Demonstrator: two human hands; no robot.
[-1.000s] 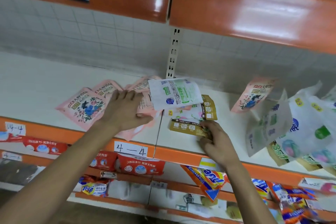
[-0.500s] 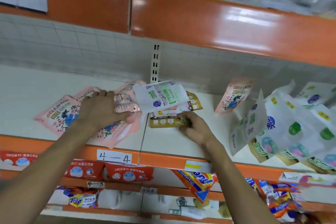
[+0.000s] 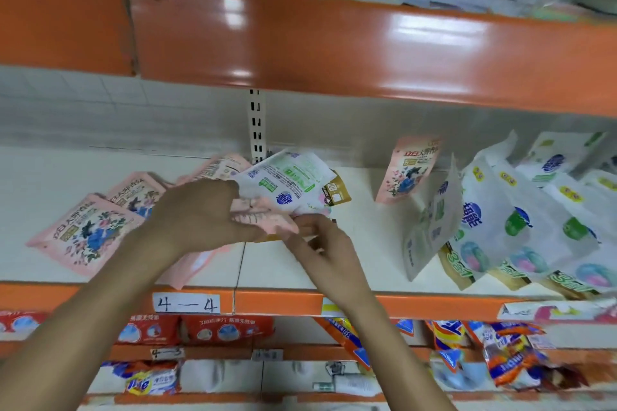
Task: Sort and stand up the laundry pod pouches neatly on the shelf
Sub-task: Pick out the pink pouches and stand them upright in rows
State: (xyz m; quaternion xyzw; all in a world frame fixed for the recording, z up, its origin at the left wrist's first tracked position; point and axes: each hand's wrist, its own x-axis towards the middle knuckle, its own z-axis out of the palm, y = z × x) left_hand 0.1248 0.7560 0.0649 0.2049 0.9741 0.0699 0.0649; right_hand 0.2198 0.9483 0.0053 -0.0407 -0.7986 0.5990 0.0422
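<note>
Just in front of the slotted upright (image 3: pixel 257 125), the left hand (image 3: pixel 197 217) clamps a mixed bunch of pink pouches (image 3: pixel 263 217) under a white-green pouch (image 3: pixel 290 183), while the right hand (image 3: pixel 320 243) pinches the bunch's lower edge. Best separate by colour first, then stand each against the back wall.

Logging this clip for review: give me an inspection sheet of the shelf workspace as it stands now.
Surface: white shelf with orange front edge, label "4-4".
Job's things: pink floral pouches lying flat at left; one pink pouch upright at the back; white pouches leaning at right.
Clutter: mixed pink, white and gold pouches bunched at centre.
Hands: left hand and right hand both gripping the central bunch.
Cables: nothing seen.
Surroundings: bagged goods on lower shelves; blurred packs above.
</note>
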